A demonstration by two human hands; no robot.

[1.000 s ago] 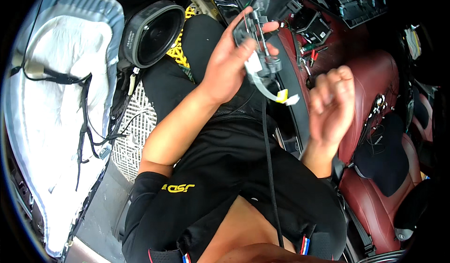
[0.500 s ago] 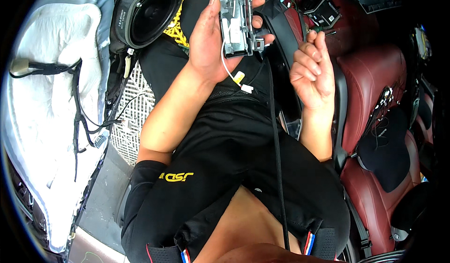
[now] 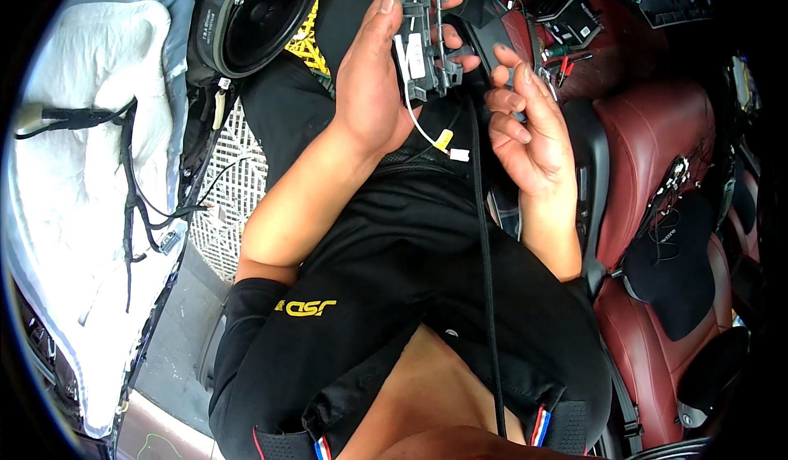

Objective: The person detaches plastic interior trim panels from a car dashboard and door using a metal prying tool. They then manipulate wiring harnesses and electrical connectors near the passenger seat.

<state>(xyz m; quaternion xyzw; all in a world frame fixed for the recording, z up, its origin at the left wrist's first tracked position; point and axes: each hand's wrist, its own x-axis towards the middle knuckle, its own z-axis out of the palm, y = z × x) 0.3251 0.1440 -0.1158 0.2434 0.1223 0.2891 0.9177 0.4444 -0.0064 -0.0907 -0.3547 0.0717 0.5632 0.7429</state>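
In my left hand [image 3: 366, 91], at the top centre, is a dark plastic trim piece [image 3: 430, 70] with clips along its edge, gripped between thumb and fingers. Its back carries a white label. A thin white cable [image 3: 417, 123] hangs down from it, with a yellow tag and a small white connector [image 3: 459, 155] at the loose end. To the right of the trim piece, my right hand [image 3: 538, 140] is raised with its fingers half curled and apart. Nothing shows between them, and it does not touch the trim piece.
A black oval speaker [image 3: 264, 21] and a door lined with white padding [image 3: 98, 189] stand on my left, with dark wiring [image 3: 131, 156]. On my right is a dark red car seat [image 3: 648, 140] bearing a black cushion [image 3: 673, 271]. Red-handled pliers [image 3: 566, 66] and dark trim parts lie at upper right.
My left hand has shifted slightly right and turned the trim piece, and the cable end swung right. My right hand moved a little left, and its pinched fingers have spread apart.
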